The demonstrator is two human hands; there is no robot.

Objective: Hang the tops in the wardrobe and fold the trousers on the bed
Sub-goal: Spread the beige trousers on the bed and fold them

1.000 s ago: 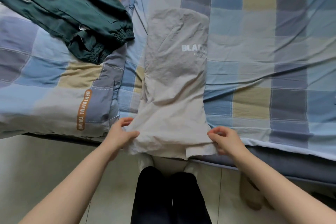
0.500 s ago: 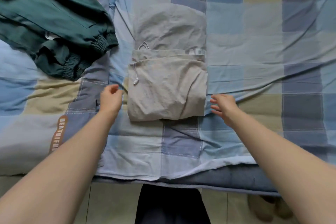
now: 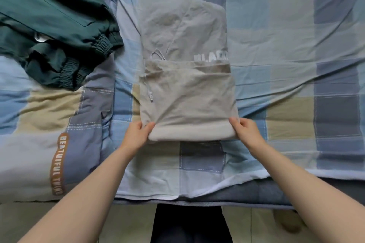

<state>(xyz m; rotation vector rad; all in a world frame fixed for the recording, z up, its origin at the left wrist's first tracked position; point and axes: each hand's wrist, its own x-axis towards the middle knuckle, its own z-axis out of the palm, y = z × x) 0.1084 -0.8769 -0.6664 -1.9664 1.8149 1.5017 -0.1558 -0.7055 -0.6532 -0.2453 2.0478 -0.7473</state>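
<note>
- The folded cotton trousers (image 3: pixel 187 102) are pale beige-grey, with white block lettering (image 3: pixel 211 57) and a grey-white drawstring (image 3: pixel 151 95).
- The crumpled garment with elastic cuffs (image 3: pixel 51 25) is dark green.
- The bed's checked sheet (image 3: pixel 286 65) shows squares of light blue, slate blue, grey and muted olive-yellow, stitched with white lines.
- The checked quilt (image 3: pixel 39 124) carries a brown band with pale lettering (image 3: pixel 59 163).
- The floor tiles (image 3: pixel 128 223) are pale greenish-beige.
</note>
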